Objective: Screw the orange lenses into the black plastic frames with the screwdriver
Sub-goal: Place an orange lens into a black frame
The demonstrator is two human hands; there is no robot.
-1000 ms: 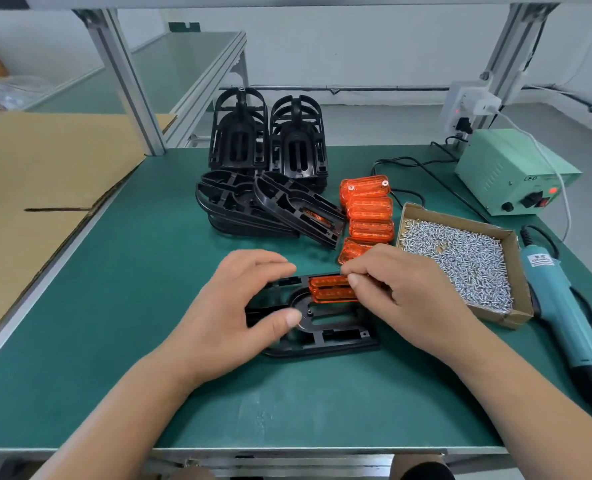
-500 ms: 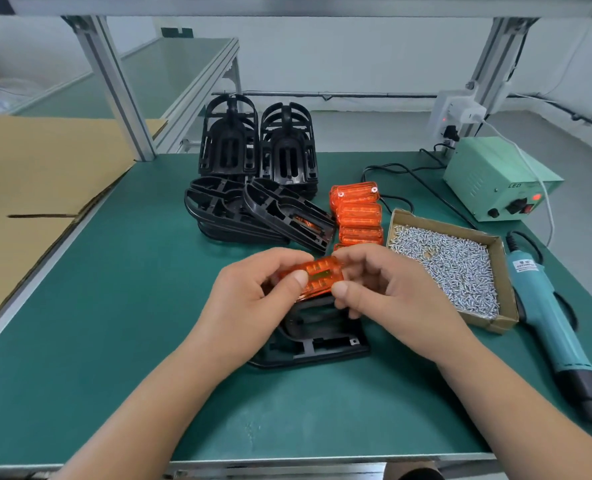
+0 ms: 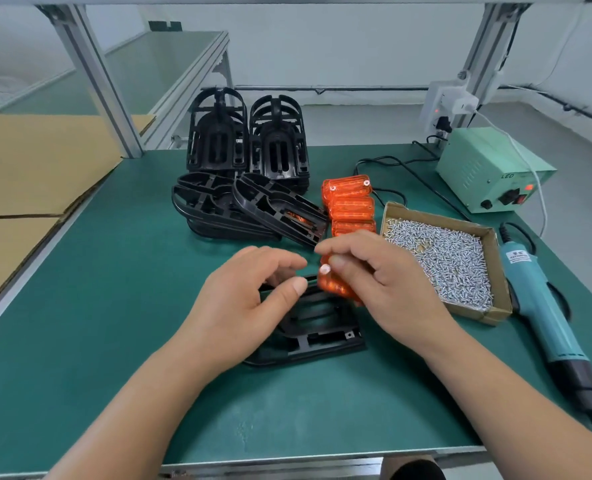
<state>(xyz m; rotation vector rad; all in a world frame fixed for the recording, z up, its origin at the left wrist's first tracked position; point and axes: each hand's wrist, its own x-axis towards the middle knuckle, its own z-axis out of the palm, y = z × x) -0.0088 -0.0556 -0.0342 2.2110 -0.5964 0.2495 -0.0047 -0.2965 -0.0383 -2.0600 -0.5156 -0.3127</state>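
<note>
A: Where's the lens?
B: The orange lens (image 3: 336, 287) is pinched in the right hand (image 3: 381, 282), its fingers closed around it, just above the black frame (image 3: 317, 327) lying flat on the green worktop (image 3: 114, 306)

A: And the left hand (image 3: 249, 299)?
B: Fingers spread loose, holding nothing, over the frame's 9 o'clock side

A: Screwdriver?
B: The teal screwdriver (image 3: 544, 306) lies untouched at 3 o'clock, past the box of screws (image 3: 440, 258). Spare lenses (image 3: 350, 206) and stacked frames (image 3: 249, 188) sit at 12 o'clock
</note>
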